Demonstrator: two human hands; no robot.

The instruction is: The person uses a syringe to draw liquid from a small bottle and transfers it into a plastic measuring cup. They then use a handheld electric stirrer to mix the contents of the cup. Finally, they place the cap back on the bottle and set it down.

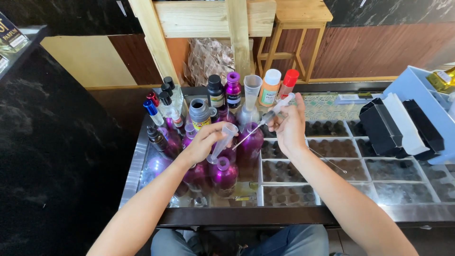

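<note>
We are mid-transfer, it seems: our right hand (289,127), at the centre of the frame, grips a syringe (277,110) whose long needle slants down-left toward the small clear cylinder (222,140) that our left hand (204,142) holds tilted just left of centre. The needle tip sits near the cylinder's mouth; whether it is inside, we cannot tell. Next, we judge, the tip must enter the narrow opening squarely, with a steady plunger. The cylinder is slim, translucent plastic, and looks empty. Purple bottles (237,156) crowd the glass counter (379,189) beneath.
</note>
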